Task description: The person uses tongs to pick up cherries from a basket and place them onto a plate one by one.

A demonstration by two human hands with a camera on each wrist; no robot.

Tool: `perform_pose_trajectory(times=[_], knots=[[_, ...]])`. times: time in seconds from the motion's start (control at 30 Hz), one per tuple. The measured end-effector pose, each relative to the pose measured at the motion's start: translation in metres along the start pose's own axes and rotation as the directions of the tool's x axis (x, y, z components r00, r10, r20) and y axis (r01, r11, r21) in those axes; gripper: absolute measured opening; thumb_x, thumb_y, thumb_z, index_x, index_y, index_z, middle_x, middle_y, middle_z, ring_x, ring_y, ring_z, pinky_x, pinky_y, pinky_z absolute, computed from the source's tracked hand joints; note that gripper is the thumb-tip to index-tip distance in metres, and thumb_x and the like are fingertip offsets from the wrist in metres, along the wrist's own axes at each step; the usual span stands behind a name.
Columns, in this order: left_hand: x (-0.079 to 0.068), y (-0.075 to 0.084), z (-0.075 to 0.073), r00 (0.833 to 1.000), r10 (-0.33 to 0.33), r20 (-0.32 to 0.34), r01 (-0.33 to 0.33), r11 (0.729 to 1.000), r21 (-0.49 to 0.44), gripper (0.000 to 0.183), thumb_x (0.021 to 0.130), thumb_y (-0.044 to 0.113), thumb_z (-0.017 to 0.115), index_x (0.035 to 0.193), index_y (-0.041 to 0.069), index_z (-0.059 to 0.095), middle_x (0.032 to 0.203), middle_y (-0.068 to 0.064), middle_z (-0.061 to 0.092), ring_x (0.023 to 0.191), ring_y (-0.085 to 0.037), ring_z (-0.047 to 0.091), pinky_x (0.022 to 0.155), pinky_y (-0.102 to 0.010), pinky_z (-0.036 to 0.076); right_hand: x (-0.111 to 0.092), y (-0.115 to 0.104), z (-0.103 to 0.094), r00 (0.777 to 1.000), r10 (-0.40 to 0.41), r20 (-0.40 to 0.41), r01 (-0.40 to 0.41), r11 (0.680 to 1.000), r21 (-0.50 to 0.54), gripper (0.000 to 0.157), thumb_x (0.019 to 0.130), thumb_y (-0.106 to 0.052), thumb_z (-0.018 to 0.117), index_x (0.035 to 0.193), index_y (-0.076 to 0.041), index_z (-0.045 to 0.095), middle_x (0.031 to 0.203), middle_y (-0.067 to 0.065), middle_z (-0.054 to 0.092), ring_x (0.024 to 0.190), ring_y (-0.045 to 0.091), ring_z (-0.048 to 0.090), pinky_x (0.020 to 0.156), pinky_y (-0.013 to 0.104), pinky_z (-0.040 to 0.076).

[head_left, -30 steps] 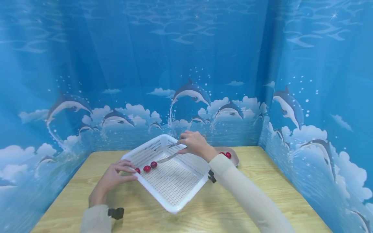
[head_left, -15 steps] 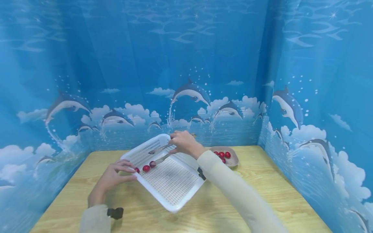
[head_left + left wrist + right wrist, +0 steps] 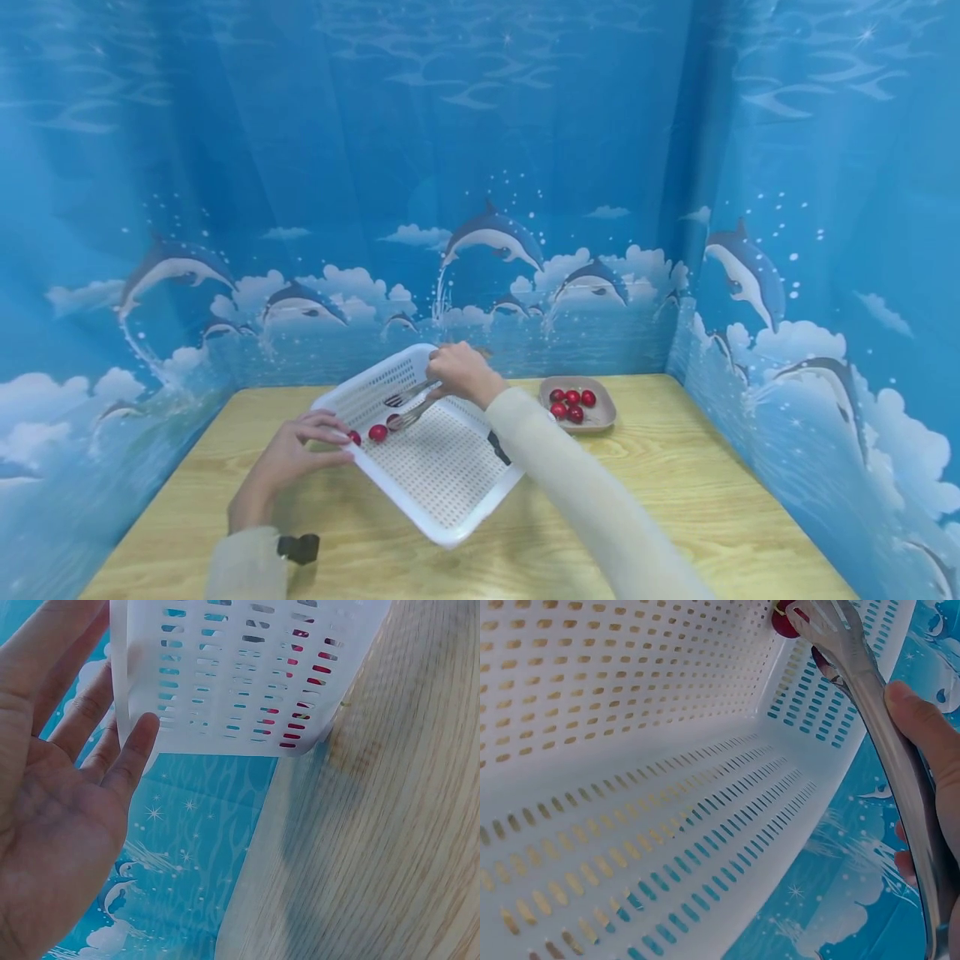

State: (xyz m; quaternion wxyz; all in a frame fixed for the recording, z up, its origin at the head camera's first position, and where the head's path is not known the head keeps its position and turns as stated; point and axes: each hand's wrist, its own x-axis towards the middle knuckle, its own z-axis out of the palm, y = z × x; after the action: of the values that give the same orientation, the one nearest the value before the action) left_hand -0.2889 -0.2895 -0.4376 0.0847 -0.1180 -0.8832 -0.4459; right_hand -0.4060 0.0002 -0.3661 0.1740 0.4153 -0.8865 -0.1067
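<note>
A white perforated plastic basket (image 3: 450, 475) sits turned cornerwise on the table. At its left rim my left hand (image 3: 292, 454) holds on, one digit against the outer wall and others behind the rim in the left wrist view. Inside the basket, my right hand (image 3: 463, 372) grips metal tongs (image 3: 892, 750) with fork-like ends. The tong tips overlap a cherry (image 3: 393, 421) near the left corner; in the right wrist view a red cherry (image 3: 784, 622) shows right behind the tip. Another cherry (image 3: 377, 433) lies beside it, and a third (image 3: 355, 437) is partly hidden by my left fingers.
A small pinkish dish (image 3: 600, 419) with several cherries (image 3: 574, 413) stands right of the basket, near the back of the wooden table (image 3: 675, 500). Blue dolphin-print curtains (image 3: 360, 167) rise behind and at both sides.
My right hand and the tongs have moved left and slightly down onto the cherry, uncovering the dish of cherries. My left hand has stayed at the rim.
</note>
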Motion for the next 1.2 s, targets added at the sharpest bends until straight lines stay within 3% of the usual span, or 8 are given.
perform_pose_trajectory(times=[0.2,0.53,0.77,0.9,1.07,1.2], knots=[[0.000,-0.001,0.001,1.000,0.000,-0.011,0.000,1.000,0.006,0.028,0.073,0.020,0.093,0.095,0.008,0.081,0.122,-0.018,0.073,0.126,-0.022,0.052,0.114,-0.073,0.035,0.004,-0.005,0.008,1.000,0.008,0.025,-0.008,1.000,-0.002,0.043,0.080,-0.058,0.079,0.104,-0.022,0.081,0.102,-0.006,0.079,0.080,0.010,0.069,0.067,0.022,0.056],[0.000,0.001,0.001,1.000,0.005,-0.016,-0.005,1.000,0.021,0.027,0.073,0.020,0.093,0.094,0.008,0.081,0.121,-0.017,0.074,0.129,-0.031,0.051,0.115,-0.073,0.032,0.008,-0.011,0.008,0.994,-0.036,0.105,0.038,0.999,-0.013,0.043,0.086,-0.055,0.077,0.110,-0.020,0.079,0.103,-0.005,0.078,0.088,0.010,0.072,0.081,0.023,0.061],[0.000,0.000,0.001,0.999,0.046,-0.028,-0.046,0.999,0.027,0.025,0.072,0.018,0.093,0.093,0.009,0.081,0.118,-0.016,0.075,0.122,-0.011,0.052,0.114,-0.071,0.034,0.008,-0.013,0.006,0.992,-0.059,0.116,0.065,0.996,-0.053,0.036,0.087,-0.049,0.079,0.108,-0.020,0.079,0.095,-0.007,0.078,0.074,0.007,0.063,0.072,0.023,0.059],[0.000,0.000,0.001,0.999,0.046,-0.028,-0.045,0.999,0.030,0.025,0.072,0.020,0.093,0.092,0.009,0.082,0.116,-0.015,0.076,0.121,-0.014,0.053,0.114,-0.070,0.036,0.007,-0.013,0.006,0.989,-0.056,0.134,0.063,0.997,-0.047,0.030,0.088,-0.046,0.079,0.106,-0.021,0.080,0.093,-0.008,0.078,0.069,0.006,0.058,0.068,0.022,0.057],[0.001,0.000,0.001,0.999,0.035,-0.028,-0.034,0.999,0.035,0.025,0.073,0.021,0.093,0.092,0.008,0.082,0.115,-0.014,0.076,0.125,-0.026,0.054,0.113,-0.070,0.036,0.007,-0.012,0.008,0.989,-0.070,0.132,0.078,0.995,-0.058,0.024,0.091,-0.044,0.077,0.102,-0.023,0.079,0.092,-0.009,0.078,0.068,0.005,0.056,0.065,0.021,0.056],[0.001,-0.001,0.001,0.999,0.026,-0.023,-0.026,0.999,0.036,0.025,0.074,0.020,0.093,0.093,0.009,0.082,0.116,-0.014,0.076,0.124,-0.022,0.053,0.114,-0.070,0.036,0.005,-0.011,0.005,0.989,-0.100,0.108,0.107,0.992,-0.065,0.021,0.091,-0.042,0.076,0.100,-0.023,0.080,0.092,-0.009,0.078,0.071,0.006,0.062,0.066,0.023,0.058]])
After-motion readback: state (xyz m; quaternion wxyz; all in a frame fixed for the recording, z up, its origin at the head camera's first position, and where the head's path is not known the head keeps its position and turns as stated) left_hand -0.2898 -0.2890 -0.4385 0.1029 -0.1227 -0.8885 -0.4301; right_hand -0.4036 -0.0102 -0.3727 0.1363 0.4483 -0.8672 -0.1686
